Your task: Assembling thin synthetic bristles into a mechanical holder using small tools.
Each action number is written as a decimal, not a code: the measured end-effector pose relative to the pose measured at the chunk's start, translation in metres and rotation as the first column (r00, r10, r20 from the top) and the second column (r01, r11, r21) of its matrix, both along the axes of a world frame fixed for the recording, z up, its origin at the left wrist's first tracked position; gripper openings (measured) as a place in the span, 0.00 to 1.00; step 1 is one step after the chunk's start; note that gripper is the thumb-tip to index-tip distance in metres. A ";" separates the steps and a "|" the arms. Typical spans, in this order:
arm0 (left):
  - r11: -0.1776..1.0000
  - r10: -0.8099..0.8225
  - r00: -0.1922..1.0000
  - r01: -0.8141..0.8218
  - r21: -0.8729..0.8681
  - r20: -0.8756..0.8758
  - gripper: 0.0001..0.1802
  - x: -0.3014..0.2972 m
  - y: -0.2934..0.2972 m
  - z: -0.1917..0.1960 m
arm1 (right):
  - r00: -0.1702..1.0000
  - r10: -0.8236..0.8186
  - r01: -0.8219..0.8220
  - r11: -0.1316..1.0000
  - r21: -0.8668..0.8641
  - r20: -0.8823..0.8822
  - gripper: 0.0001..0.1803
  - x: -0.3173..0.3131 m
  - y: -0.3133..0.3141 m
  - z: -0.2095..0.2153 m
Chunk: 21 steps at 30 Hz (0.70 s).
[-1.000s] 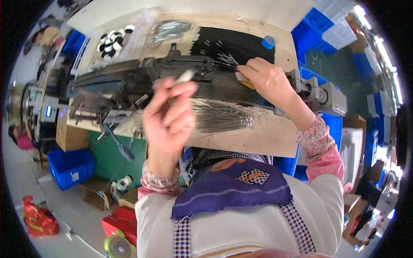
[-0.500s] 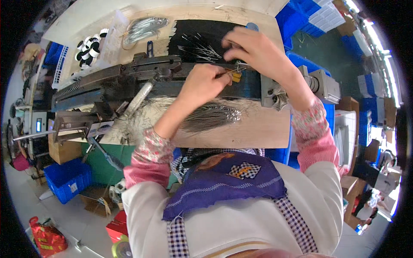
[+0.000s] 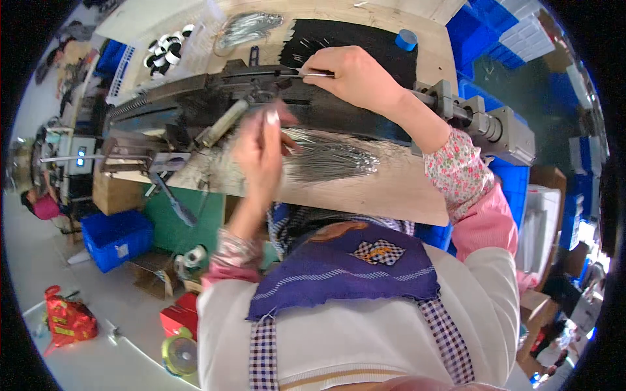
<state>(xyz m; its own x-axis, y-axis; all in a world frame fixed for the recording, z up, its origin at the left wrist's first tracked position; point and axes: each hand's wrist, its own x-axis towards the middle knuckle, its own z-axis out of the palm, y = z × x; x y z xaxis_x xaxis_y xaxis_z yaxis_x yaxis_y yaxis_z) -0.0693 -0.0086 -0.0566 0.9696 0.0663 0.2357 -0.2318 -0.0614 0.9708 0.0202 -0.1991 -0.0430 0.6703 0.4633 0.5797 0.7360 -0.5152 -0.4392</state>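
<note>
My right hand (image 3: 355, 73) reaches over the long dark metal bench machine (image 3: 228, 85), its fingers pinched on a thin silvery rod (image 3: 318, 74) that lies level near the machine's upper edge. My left hand (image 3: 261, 150) is smeared by motion on the near side of the machine, beside the pale lever handle (image 3: 223, 124); whether it holds anything does not show. A bundle of thin grey metal wires (image 3: 336, 161) rests on the table just right of my left hand. Beyond the machine, several thin wires lie on a black cloth (image 3: 372, 49), partly hidden by my right hand.
A blue round cap or roll (image 3: 405, 40) sits on the cloth's right part. Black and white spools (image 3: 166, 52) and a bagged bundle of silvery wires (image 3: 249, 29) are at the far left. A grey motor-like cylinder unit (image 3: 502, 133) juts past the table's right end, above blue bins.
My right hand has moved left along the machine and now pinches the silvery rod. My left hand has come back toward me and left. The view has shifted slightly.
</note>
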 end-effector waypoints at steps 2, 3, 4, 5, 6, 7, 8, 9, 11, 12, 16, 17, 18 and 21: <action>0.650 -0.528 0.802 0.171 -0.740 -0.278 0.27 -0.005 0.017 -0.040 | 1.000 0.009 -0.009 1.000 -0.009 -0.016 0.08 0.000 0.010 0.005; 0.077 -0.772 0.635 0.055 -0.996 -0.025 0.30 0.004 0.035 -0.067 | 0.999 0.032 -0.034 0.998 -0.053 -0.038 0.08 0.001 0.015 0.007; -0.040 -0.761 0.649 -0.033 -0.999 0.009 0.30 0.018 0.040 -0.046 | 0.999 0.008 -0.009 0.999 -0.045 -0.040 0.08 -0.001 0.013 0.004; -0.158 -0.745 0.666 -0.122 -0.980 0.037 0.30 0.031 0.047 -0.024 | 0.999 -0.029 0.027 0.998 -0.050 -0.044 0.07 -0.003 0.011 0.000; -0.244 -0.793 0.596 -0.125 -0.962 0.124 0.28 0.033 0.042 0.015 | 0.998 -0.054 0.051 0.997 -0.059 -0.044 0.07 -0.003 0.011 -0.002; -0.185 -0.838 0.533 -0.081 -0.979 0.114 0.26 0.030 0.035 0.040 | 0.997 -0.062 0.059 0.997 -0.057 -0.042 0.07 -0.002 0.010 -0.003; -0.064 -0.834 0.552 -0.063 -0.996 0.019 0.24 0.023 0.027 0.046 | 0.997 -0.059 0.056 0.996 -0.063 -0.044 0.07 -0.004 0.009 -0.003; 0.056 -0.814 0.577 -0.043 -0.997 -0.071 0.23 0.019 0.017 0.046 | 0.998 -0.049 0.046 0.996 -0.070 -0.043 0.06 -0.005 0.009 -0.003; 0.952 -0.291 0.835 0.207 -0.224 -0.467 0.15 0.000 -0.015 0.027 | 0.998 -0.047 0.044 0.997 -0.065 -0.039 0.06 -0.005 0.014 -0.001; 0.979 -0.195 0.935 0.202 -0.007 -0.295 0.15 0.004 -0.004 -0.012 | 0.998 -0.040 0.038 0.998 -0.056 -0.037 0.06 -0.006 0.016 0.002; 0.955 -0.221 0.940 0.263 0.139 -0.259 0.16 0.016 0.012 -0.034 | 0.988 -0.070 0.094 0.981 -0.172 0.137 0.07 -0.009 0.017 0.008; 0.934 -0.314 0.878 0.354 0.049 -0.361 0.14 0.006 0.026 -0.027 | 0.967 -0.086 0.148 0.956 -0.254 0.241 0.09 -0.026 0.019 0.012; 0.960 -0.264 0.869 0.281 -0.022 -0.418 0.15 0.007 0.048 -0.038 | 0.962 -0.085 0.154 0.955 -0.254 0.260 0.12 -0.043 0.018 0.014; 0.907 0.025 0.870 -0.227 -0.356 -0.492 0.20 0.003 0.127 -0.081 | 0.972 -0.229 0.230 0.891 -0.391 0.050 0.20 -0.097 -0.001 -0.021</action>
